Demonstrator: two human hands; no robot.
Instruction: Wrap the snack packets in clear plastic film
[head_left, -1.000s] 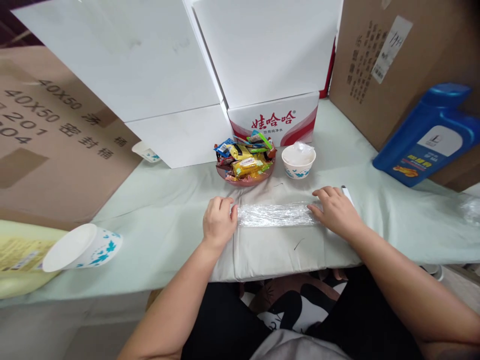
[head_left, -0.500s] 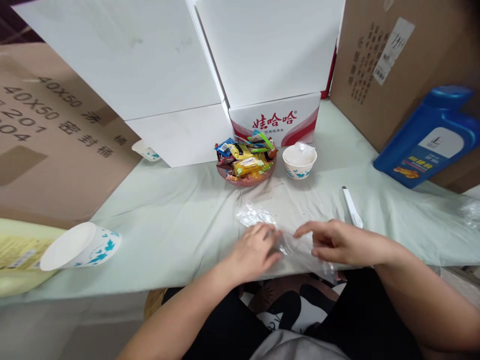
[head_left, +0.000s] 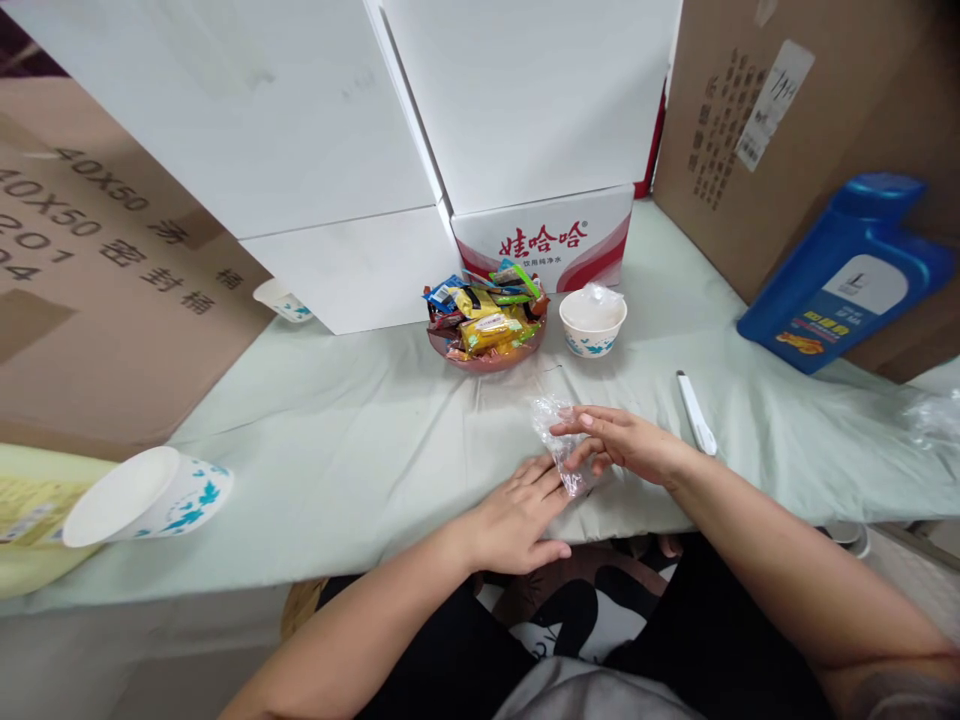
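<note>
A crumpled piece of clear plastic film (head_left: 549, 418) lies on the cloth near the table's front edge. My left hand (head_left: 519, 518) rests flat beside it, fingers stretched out and their tips touching its lower left side. Over the film's right side is my right hand (head_left: 628, 442), its fingers extended, loosely bent and apart, touching the plastic without closing round it. My right fingers hide part of the film. A white box cutter (head_left: 697, 415) lies to the right of my right hand.
Behind the film stand a bowl of wrapped snacks (head_left: 487, 355) and a paper cup (head_left: 592, 330) with clear plastic in it. Another paper cup (head_left: 187, 500) is tilted at left. White boxes (head_left: 352, 270), a brown carton (head_left: 127, 330) and a blue bottle (head_left: 832, 280) border the green cloth.
The film has gone from spread out toward the table edge to a smaller, folded bundle. My right hand has moved left and forward over it; my left hand has flattened on the cloth.
</note>
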